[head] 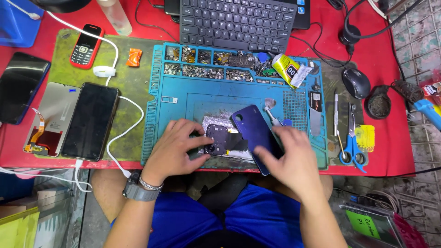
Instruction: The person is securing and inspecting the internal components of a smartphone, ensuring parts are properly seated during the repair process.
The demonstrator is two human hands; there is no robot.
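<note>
Both of your hands sit low on the teal repair mat (pixel 183 98), near its front edge. Your left hand (pixel 177 147) is spread wide, fingers splayed and pressing down on the opened phone body (pixel 223 138), which lies flat with its dark inner frame facing up. Your right hand (pixel 291 158) is partly closed, its fingers curled over the lower end of the blue back cover (pixel 251 128), which leans tilted across the right side of the phone body; how firmly you grip it I cannot tell.

Judging from how things lie, the cover is already off the phone and the inside is exposed, but no part appears lifted out yet, so the inner work looks mostly ahead of you.

Beyond your fingertips, the mat's small compartments hold sorted metal scraps and screws. A yellow glue tube (pixel 287 70) lies past your right hand, and blue-handled scissors (pixel 353 144) rest just off the mat to the right of that hand. Well left of your left hand, 1 black smartphone (pixel 90 120) lies screen up on a white cable.
</note>
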